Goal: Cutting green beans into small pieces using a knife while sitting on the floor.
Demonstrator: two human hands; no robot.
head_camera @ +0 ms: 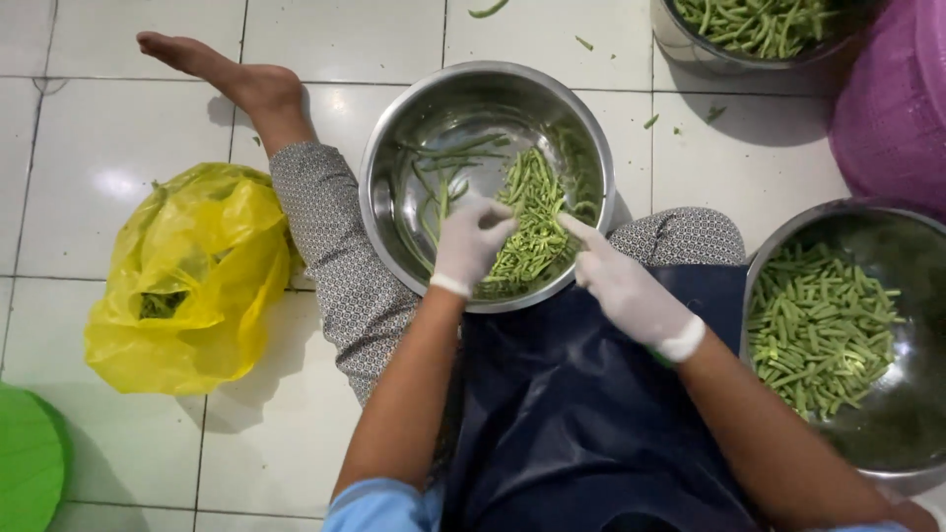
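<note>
I sit on a white tiled floor with a steel bowl (394,167) between my legs. It holds a heap of green beans (537,207) on its right side. My left hand (471,241), in a white glove, reaches into the bowl and closes its fingers on a bunch of the beans. My right hand (631,286), also gloved, rests at the bowl's near right rim with the index finger pointing at the heap; it holds nothing that I can see.
A second steel bowl (912,433) of cut green beans (818,335) stands at my right. A third bowl (690,49) of beans is at the top. A yellow plastic bag (197,286) lies to the left, a green object (30,463) at the bottom left, a purple mesh sack (892,108) at the right.
</note>
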